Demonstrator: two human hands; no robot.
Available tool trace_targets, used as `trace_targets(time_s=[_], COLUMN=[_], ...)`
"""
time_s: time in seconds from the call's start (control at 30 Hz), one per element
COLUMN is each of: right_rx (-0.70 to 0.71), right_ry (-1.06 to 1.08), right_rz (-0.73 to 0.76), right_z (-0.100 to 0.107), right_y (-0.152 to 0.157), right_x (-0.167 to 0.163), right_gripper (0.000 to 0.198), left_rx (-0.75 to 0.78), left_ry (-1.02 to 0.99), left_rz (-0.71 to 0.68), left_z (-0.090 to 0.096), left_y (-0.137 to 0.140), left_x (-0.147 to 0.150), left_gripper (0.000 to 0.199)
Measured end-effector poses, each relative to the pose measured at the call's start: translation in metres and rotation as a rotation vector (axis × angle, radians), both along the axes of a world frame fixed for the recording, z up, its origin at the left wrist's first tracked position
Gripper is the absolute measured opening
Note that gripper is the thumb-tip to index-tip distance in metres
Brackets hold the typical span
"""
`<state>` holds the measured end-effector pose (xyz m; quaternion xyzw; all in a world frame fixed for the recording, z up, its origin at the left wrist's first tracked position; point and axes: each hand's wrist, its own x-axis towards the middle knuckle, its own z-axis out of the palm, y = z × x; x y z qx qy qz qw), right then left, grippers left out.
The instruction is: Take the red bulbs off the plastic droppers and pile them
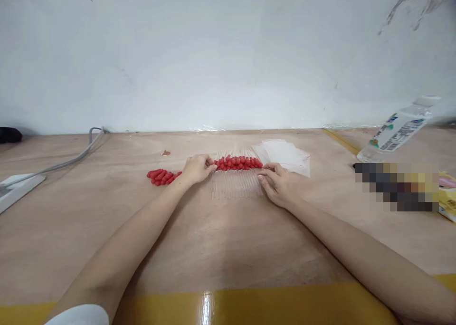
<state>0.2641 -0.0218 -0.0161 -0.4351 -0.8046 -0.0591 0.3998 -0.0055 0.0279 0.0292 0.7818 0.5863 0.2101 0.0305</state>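
On tabletop (228, 253), pinches aligned red row (238, 163) amid clear sticks (235, 185) with left hand (197, 167), beside narrowed right hand (280, 183) (grip unclear), leaving red cluster (162, 176) apparently undone.

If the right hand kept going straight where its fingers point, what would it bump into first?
Probably the right end of the row of red pieces, or the clear sticks beside it. Both lie right by the fingertips of the right hand; any gap is hard to judge.
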Motion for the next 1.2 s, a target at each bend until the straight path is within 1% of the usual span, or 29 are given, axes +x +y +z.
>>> trace_targets(time_s=[0.1,0.17,0.23,0.33,0.4,0.53,0.6,0.67,0.73,0.8,0.9,0.97,1.0,1.07,1.2], right_rx=[-0.011,-0.002,0.020,0.059,0.075,0.081,0.093,0.106,0.106,0.106,0.118,0.121,0.119,0.116,0.131], right_ry=[-0.004,0.004,0.022,0.068,0.069,-0.101,-0.176,-0.196,-0.193,-0.183,-0.172,-0.183,-0.193,-0.198,-0.154], right_rz=[-0.004,-0.005,0.004,0.052,0.112,0.265,0.339,0.388,0.406,0.404,0.400,0.405,0.412,0.430,0.463], right_z=[0.001,0.001,0.001,0.005,0.012,0.024,0.024,0.018,0.011,0.006,0.006,0.007,0.008,0.008,0.005], right_y=[-0.001,0.000,-0.001,-0.006,-0.012,-0.026,-0.028,-0.026,-0.023,-0.021,-0.023,-0.025,-0.026,-0.026,-0.025], right_x=[0.000,-0.001,-0.002,-0.004,-0.007,-0.016,-0.022,-0.027,-0.031,-0.033,-0.035,-0.037,-0.038,-0.041,-0.045], right_gripper=[0.023,0.021,0.020,0.020,0.026,0.042,0.041,0.032,0.023,0.019,0.017,0.017,0.017,0.016,0.017], left_rx=[0.049,0.125,0.227,0.363,0.443,0.542,0.570,0.597,0.611,0.598,0.517,0.451,0.430,0.424,0.466], left_ry=[-0.023,-0.057,-0.095,-0.111,-0.101,-0.037,-0.003,0.008,0.009,-0.003,-0.046,-0.067,-0.072,-0.078,-0.075], left_rz=[0.076,0.119,0.108,-0.014,-0.115,-0.357,-0.459,-0.515,-0.536,-0.536,-0.540,-0.565,-0.583,-0.616,-0.639], left_z=[-0.003,-0.003,-0.004,-0.007,-0.012,-0.023,-0.025,-0.025,-0.025,-0.024,-0.024,-0.026,-0.028,-0.030,-0.034], left_y=[-0.007,-0.017,-0.030,-0.053,-0.068,-0.087,-0.090,-0.090,-0.090,-0.089,-0.089,-0.088,-0.088,-0.087,-0.088], left_x=[0.000,-0.003,-0.007,-0.013,-0.014,-0.008,-0.004,-0.001,-0.001,-0.001,0.002,0.007,0.010,0.015,0.018], left_gripper=[0.017,0.016,0.016,0.015,0.013,0.005,0.005,0.008,0.010,0.010,0.020,0.030,0.031,0.027,0.019])
